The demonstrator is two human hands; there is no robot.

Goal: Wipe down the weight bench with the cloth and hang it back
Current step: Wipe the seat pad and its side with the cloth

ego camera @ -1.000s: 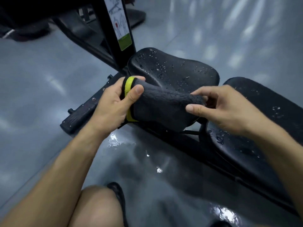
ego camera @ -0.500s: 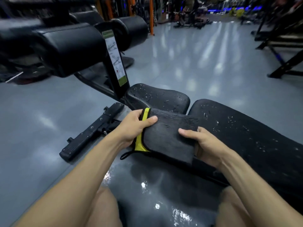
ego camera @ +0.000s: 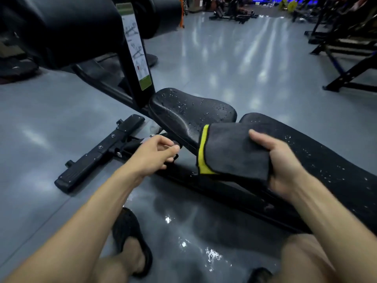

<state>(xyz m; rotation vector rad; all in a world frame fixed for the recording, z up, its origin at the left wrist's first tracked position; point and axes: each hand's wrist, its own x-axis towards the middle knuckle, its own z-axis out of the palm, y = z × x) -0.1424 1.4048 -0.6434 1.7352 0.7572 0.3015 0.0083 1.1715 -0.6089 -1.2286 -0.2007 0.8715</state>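
A folded dark grey cloth (ego camera: 232, 152) with a yellow edge is gripped by my right hand (ego camera: 279, 164), thumb on top, just above the gap between the bench's two pads. The black seat pad (ego camera: 183, 109) and the long back pad (ego camera: 318, 156) are both speckled with water droplets. My left hand (ego camera: 155, 154) has come off the cloth and hovers left of it, below the seat pad, fingers loosely curled with nothing in them.
The bench's upright post (ego camera: 134, 58) with a white and green label rises behind the seat, with black roller pads (ego camera: 67, 27) above. A black foot bar (ego camera: 98, 154) lies on the wet grey floor. My sandalled foot (ego camera: 132, 242) is below. Other gym frames (ego camera: 346, 48) stand far right.
My left hand has let go of the cloth's yellow edge and drawn back to the left. The right hand now holds the cloth alone, shifted right over the pads.
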